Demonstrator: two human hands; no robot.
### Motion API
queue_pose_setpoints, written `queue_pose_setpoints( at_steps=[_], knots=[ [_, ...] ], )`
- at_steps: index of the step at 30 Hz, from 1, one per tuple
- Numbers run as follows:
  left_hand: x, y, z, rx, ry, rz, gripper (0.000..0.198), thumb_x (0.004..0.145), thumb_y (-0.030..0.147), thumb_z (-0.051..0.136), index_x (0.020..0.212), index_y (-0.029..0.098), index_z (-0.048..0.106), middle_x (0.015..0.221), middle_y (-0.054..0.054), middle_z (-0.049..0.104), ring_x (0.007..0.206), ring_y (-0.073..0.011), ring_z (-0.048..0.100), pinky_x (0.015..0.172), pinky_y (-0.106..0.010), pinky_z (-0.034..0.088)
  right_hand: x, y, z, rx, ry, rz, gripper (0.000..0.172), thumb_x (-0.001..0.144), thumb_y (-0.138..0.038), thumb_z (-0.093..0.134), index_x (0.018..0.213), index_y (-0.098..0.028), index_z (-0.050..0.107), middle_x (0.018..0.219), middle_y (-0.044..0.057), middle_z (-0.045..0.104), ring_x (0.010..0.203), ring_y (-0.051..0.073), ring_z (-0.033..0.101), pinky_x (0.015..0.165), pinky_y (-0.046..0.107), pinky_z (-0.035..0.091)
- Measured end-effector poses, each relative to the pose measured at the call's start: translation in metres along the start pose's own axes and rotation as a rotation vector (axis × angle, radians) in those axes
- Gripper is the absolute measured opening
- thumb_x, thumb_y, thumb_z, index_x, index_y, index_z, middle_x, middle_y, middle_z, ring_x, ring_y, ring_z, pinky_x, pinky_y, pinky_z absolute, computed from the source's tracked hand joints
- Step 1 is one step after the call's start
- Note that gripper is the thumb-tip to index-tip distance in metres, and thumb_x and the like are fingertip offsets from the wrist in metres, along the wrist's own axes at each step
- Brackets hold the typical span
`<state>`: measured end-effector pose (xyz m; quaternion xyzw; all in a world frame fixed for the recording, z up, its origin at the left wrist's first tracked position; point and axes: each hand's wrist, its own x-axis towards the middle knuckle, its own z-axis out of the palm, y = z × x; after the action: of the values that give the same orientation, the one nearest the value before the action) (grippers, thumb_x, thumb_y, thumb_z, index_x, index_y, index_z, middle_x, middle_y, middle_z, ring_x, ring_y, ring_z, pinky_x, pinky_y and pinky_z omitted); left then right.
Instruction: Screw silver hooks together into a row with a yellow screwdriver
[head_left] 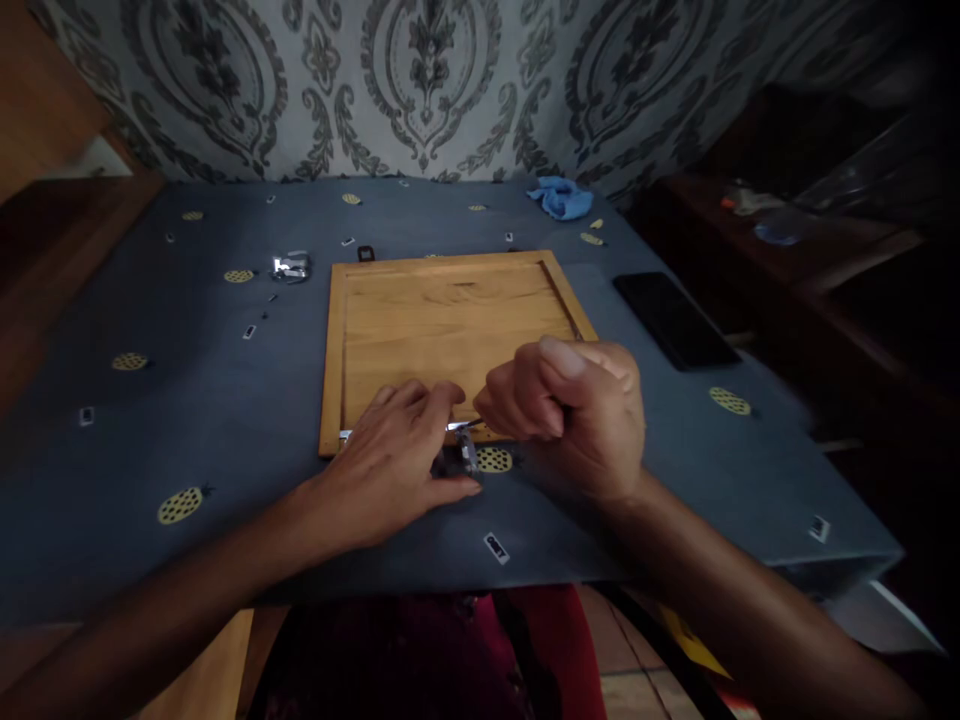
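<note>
A framed wooden panel [450, 310] lies flat on the cloth-covered table. My left hand [394, 455] is over its near edge, the thumb and fingers curled around a shiny metal hinge [468, 452]. The hinge sits at the edge, partly hidden by the hand. My right hand [574, 410] is closed in a fist just right of it, thumb on top. From the fist a thin dark shaft [474, 423], like a screwdriver's, points left toward the hinge; the handle is hidden inside the fingers.
Another shiny metal hinge [290, 266] lies left of the panel, with small dark bits [265, 315] near it. A black phone [675, 320] is on the right. A crumpled blue cloth [562, 198] lies at the back, and a small black item [366, 254] behind the panel.
</note>
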<state>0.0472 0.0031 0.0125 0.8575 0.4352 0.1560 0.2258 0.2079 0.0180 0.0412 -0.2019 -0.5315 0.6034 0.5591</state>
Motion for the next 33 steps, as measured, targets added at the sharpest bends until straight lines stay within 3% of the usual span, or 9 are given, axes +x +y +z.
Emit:
queue_pose_setpoints(
  at_steps=[4,8,11,15,16,22,28,33],
  knots=[
    [-0.003,-0.005,-0.017,0.024,0.016,-0.037,0.056,0.079,0.042,0.080,0.123,0.023,0.051,0.111,-0.007,0.065,0.109,-0.0320,0.062,0.093,-0.046,0.050,0.001,0.000,0.000,-0.009,0.005,0.003,0.063,0.096,-0.043,0.062,0.047,-0.018,0.032,0.043,-0.007,0.026,0.039,0.004,0.022,0.041,0.022,0.021],
    [-0.009,-0.016,-0.039,0.001,0.087,-0.065,0.040,0.083,0.040,0.075,0.115,0.025,0.057,0.115,-0.007,0.068,0.111,-0.0305,0.063,0.095,-0.046,0.050,0.002,0.000,0.000,0.025,0.008,0.029,0.061,0.095,-0.040,0.064,0.047,-0.018,0.032,0.042,-0.008,0.026,0.039,0.004,0.022,0.041,0.022,0.019],
    [-0.017,-0.030,-0.056,-0.095,0.208,-0.137,0.029,0.085,0.043,0.070,0.107,0.025,0.061,0.109,-0.003,0.072,0.104,-0.0266,0.067,0.091,-0.041,0.051,0.005,-0.001,0.000,0.052,0.003,0.044,0.060,0.094,-0.036,0.064,0.047,-0.018,0.033,0.042,-0.008,0.025,0.039,0.004,0.022,0.041,0.022,0.018],
    [-0.030,-0.057,-0.073,-0.155,0.489,-0.247,0.021,0.084,0.041,0.069,0.093,0.023,0.066,0.086,0.000,0.072,0.081,-0.0187,0.066,0.072,-0.030,0.049,0.007,-0.002,-0.001,0.055,-0.026,0.058,0.059,0.093,-0.036,0.064,0.046,-0.019,0.033,0.042,-0.008,0.024,0.039,0.005,0.021,0.040,0.022,0.018],
    [-0.034,-0.065,-0.075,-0.190,0.584,-0.265,0.021,0.081,0.041,0.070,0.089,0.022,0.065,0.078,0.002,0.069,0.073,-0.0164,0.064,0.066,-0.027,0.047,0.007,-0.002,-0.001,0.050,-0.032,0.062,0.059,0.093,-0.036,0.064,0.046,-0.019,0.033,0.042,-0.007,0.024,0.039,0.005,0.021,0.040,0.023,0.017],
    [-0.047,-0.119,-0.076,-0.319,0.832,-0.465,0.021,0.076,0.041,0.068,0.081,0.022,0.061,0.056,0.005,0.056,0.054,-0.0123,0.051,0.055,-0.023,0.039,0.007,-0.003,-0.001,0.026,-0.056,0.080,0.060,0.093,-0.040,0.064,0.045,-0.020,0.035,0.042,-0.007,0.025,0.039,0.006,0.020,0.040,0.024,0.016],
    [-0.053,-0.155,-0.068,-0.080,0.799,-0.605,0.025,0.085,0.045,0.053,0.077,0.022,0.054,0.050,0.008,0.038,0.046,-0.0115,0.034,0.049,-0.024,0.025,0.007,-0.003,-0.003,0.025,-0.063,0.091,0.061,0.093,-0.045,0.064,0.046,-0.019,0.036,0.042,-0.007,0.024,0.040,0.007,0.022,0.040,0.023,0.019],
    [-0.057,-0.162,-0.063,0.110,0.734,-0.612,0.022,0.087,0.039,0.054,0.078,0.020,0.059,0.054,0.006,0.046,0.052,-0.0120,0.043,0.058,-0.024,0.029,0.006,-0.001,-0.007,0.002,-0.072,0.137,0.059,0.096,-0.045,0.058,0.049,-0.019,0.035,0.044,-0.006,0.026,0.042,0.007,0.023,0.042,0.023,0.020]
  ],
)
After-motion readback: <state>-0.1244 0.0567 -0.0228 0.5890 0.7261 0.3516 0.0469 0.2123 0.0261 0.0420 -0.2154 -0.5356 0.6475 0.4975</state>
